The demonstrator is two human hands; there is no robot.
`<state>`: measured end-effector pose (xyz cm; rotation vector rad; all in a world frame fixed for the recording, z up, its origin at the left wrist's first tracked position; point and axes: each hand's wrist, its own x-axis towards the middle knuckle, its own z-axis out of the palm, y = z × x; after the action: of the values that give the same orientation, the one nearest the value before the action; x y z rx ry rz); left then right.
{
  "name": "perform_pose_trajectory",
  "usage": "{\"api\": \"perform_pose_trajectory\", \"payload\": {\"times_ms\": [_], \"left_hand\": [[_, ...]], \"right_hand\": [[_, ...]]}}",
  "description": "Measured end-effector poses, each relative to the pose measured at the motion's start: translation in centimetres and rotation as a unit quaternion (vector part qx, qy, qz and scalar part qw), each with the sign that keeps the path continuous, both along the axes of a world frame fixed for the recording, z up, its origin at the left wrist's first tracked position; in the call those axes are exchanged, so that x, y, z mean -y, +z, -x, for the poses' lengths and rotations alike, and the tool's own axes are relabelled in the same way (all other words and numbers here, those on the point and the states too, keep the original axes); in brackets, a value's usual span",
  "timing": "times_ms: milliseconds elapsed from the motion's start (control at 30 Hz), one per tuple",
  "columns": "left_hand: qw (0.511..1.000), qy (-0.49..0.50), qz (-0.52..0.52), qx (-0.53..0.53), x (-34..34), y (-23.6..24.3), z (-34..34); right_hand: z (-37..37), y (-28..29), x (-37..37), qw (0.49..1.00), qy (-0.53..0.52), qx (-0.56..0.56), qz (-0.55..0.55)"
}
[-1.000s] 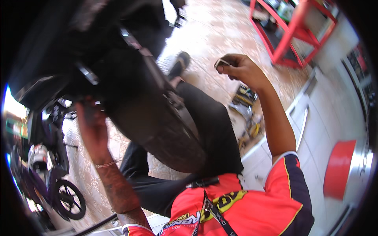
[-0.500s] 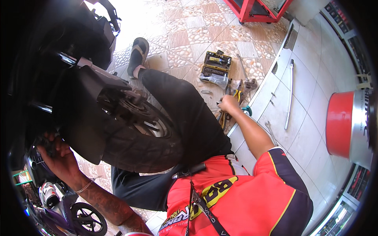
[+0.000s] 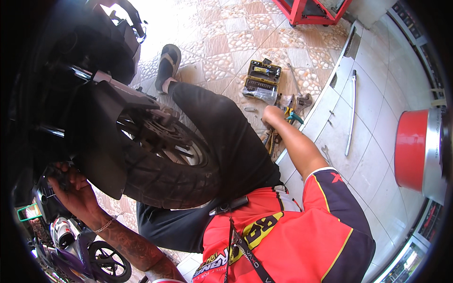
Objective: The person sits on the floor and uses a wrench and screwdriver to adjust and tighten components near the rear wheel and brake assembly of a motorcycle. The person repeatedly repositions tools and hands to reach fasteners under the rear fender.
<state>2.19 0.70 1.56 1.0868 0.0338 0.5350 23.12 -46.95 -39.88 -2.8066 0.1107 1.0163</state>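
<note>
At the left, my left hand [image 3: 73, 186] is raised beneath the dark bodywork beside the motorcycle's front wheel [image 3: 174, 177]. Its fingers curl around a dark part that is too shadowed to name. My right hand [image 3: 272, 115] reaches down to a cluster of hand tools on the floor, its fingers bent and mostly hidden from above. Whatever they grip is out of sight. Close around it lie teal-handled pliers [image 3: 295, 117], an adjustable wrench [image 3: 304, 100] and other tools partly covered by the hand. An open socket set case [image 3: 262, 78] lies just beyond.
A long metal bar [image 3: 351, 113] and a combination wrench [image 3: 326, 152] lie on the white tiles. A red and silver drum [image 3: 411, 149] stands at the right, a red wheeled cart [image 3: 309, 13] at the top. Behind my left arm is a purple motorcycle [image 3: 78, 250].
My right hand has shifted slightly and turned, its fingers now more hidden among the tools. My left hand stays at the same dark part. The whole view has moved a little.
</note>
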Motion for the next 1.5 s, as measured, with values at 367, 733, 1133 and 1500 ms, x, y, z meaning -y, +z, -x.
{"api": "perform_pose_trajectory", "payload": {"times_ms": [367,733,1133,1500], "left_hand": [[1.0,0.016,0.004,-0.006,-0.1,-0.1,0.1],[0.998,-0.021,0.059,-0.021,-1.4,-0.3,0.6],[1.0,-0.002,0.024,-0.015,-2.2,-0.5,0.6],[0.998,-0.032,0.047,-0.016,-2.5,-0.5,0.9]], "right_hand": [[-2.6,-1.7,2.6,0.986,0.134,-0.096,0.006],[2.0,5.0,13.9,0.973,-0.044,0.108,-0.198],[8.8,4.8,20.7,0.968,0.047,0.246,-0.031],[11.3,2.1,19.1,0.888,0.044,0.457,-0.033]]}}
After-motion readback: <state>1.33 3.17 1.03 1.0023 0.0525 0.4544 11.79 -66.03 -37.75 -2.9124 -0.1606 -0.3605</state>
